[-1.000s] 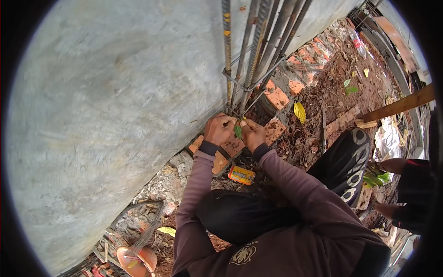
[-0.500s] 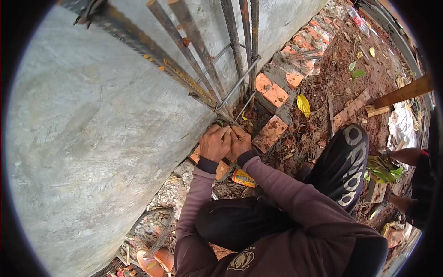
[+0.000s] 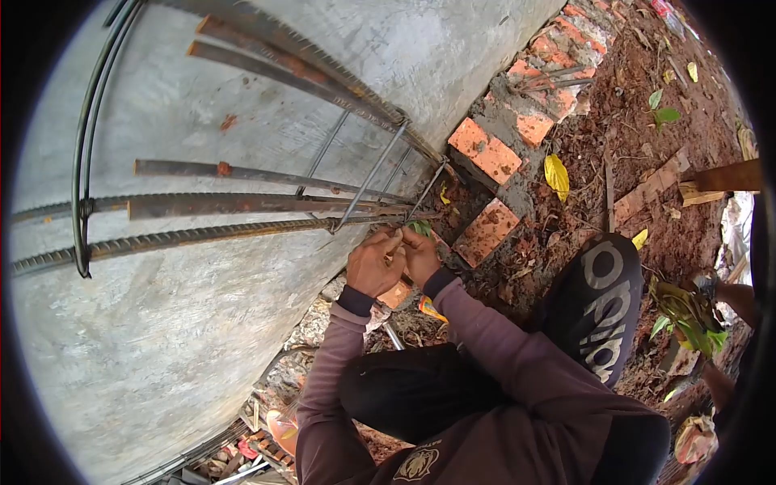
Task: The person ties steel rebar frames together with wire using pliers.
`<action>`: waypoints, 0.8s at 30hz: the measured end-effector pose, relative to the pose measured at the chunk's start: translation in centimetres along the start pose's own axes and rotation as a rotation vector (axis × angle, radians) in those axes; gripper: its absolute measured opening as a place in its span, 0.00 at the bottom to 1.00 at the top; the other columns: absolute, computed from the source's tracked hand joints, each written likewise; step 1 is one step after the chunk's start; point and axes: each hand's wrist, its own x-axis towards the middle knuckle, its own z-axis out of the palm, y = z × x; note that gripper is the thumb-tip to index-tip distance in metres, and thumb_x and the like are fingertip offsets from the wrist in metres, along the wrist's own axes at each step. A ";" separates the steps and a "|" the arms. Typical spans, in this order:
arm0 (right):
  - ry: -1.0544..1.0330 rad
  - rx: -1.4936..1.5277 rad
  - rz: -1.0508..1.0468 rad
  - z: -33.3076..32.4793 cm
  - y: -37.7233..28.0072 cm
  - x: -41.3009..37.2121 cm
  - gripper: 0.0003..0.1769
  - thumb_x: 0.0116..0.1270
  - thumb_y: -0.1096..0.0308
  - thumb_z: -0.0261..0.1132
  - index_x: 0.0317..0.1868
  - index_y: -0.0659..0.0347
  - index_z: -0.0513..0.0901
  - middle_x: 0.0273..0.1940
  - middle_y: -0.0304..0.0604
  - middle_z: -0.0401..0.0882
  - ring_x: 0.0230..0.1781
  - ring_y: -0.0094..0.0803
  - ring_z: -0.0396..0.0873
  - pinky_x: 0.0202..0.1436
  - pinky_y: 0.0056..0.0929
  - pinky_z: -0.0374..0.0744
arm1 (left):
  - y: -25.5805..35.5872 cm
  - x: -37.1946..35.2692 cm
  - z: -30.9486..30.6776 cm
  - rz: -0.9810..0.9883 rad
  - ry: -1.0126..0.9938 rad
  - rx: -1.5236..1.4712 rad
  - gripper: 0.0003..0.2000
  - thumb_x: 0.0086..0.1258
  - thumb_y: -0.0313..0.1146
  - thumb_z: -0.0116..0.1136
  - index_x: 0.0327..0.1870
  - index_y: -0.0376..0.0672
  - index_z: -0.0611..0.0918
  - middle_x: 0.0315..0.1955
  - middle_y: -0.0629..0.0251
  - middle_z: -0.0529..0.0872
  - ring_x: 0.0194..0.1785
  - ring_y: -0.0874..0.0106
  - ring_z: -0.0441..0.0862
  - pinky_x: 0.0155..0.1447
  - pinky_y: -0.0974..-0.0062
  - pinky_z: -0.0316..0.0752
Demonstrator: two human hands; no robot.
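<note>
My left hand [image 3: 377, 263] and my right hand [image 3: 420, 255] meet with fingers pinched together, low beside the grey wall. Anything between the fingertips is too small to make out. Just beyond them are the lower ends of rusty steel reinforcing bars [image 3: 242, 203], which fan out along the wall. Thin square stirrups [image 3: 373, 174] cross these bars. A green leaf [image 3: 421, 227] shows right behind my fingertips. Next to my right hand lies a red brick [image 3: 486, 233], and another brick [image 3: 394, 294] is partly hidden under my wrists.
The concrete wall [image 3: 202, 323] rises on my left. Mortared bricks [image 3: 485, 151] run along its foot, with short rods [image 3: 558, 83] sticking out. Reddish soil [image 3: 598, 121] holds leaves and a wood strip [image 3: 651, 187]. Another person's foot [image 3: 731, 299] is at the right, near a leafy bundle [image 3: 691, 315].
The view has shifted, so the bars now spread further left and lower in the picture. My hands stay together near the bars' base, fingers still pinched.
</note>
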 end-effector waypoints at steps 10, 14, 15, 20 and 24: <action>0.237 0.713 0.205 3.5 -2.4 -0.8 0.12 0.76 0.60 0.57 0.47 0.60 0.74 0.49 0.47 0.81 0.49 0.36 0.81 0.50 0.34 0.83 | 0.6 0.2 -1.3 -0.265 -0.248 -0.214 0.24 0.58 0.19 0.50 0.60 0.32 0.79 0.49 0.53 0.83 0.49 0.65 0.82 0.54 0.71 0.76; 0.422 0.717 0.270 5.4 -4.3 -1.1 0.13 0.76 0.61 0.58 0.49 0.62 0.75 0.47 0.48 0.81 0.50 0.37 0.81 0.51 0.34 0.84 | 1.1 -0.9 -0.8 -0.301 -0.239 -0.193 0.28 0.58 0.19 0.50 0.64 0.34 0.75 0.51 0.53 0.82 0.54 0.67 0.80 0.58 0.72 0.74; 0.410 0.726 0.275 5.5 -4.2 -1.1 0.13 0.76 0.60 0.58 0.49 0.63 0.75 0.48 0.48 0.81 0.51 0.37 0.81 0.52 0.34 0.84 | 1.3 -0.8 -0.9 -0.297 -0.221 -0.187 0.28 0.58 0.19 0.50 0.65 0.35 0.74 0.51 0.53 0.82 0.55 0.67 0.79 0.58 0.73 0.73; 0.373 0.804 0.316 4.8 -2.9 -0.8 0.18 0.75 0.58 0.59 0.54 0.65 0.74 0.52 0.50 0.79 0.54 0.39 0.79 0.57 0.37 0.82 | 2.7 -0.1 -2.5 -0.420 -0.213 -0.086 0.21 0.62 0.23 0.53 0.59 0.37 0.80 0.47 0.55 0.83 0.47 0.69 0.82 0.47 0.75 0.76; 0.326 0.732 0.300 4.1 -2.5 -1.1 0.25 0.74 0.59 0.61 0.64 0.66 0.70 0.56 0.49 0.77 0.58 0.40 0.76 0.60 0.38 0.78 | 4.3 0.2 -2.7 -0.392 0.139 0.249 0.15 0.68 0.34 0.62 0.52 0.38 0.83 0.39 0.53 0.84 0.40 0.64 0.84 0.41 0.73 0.78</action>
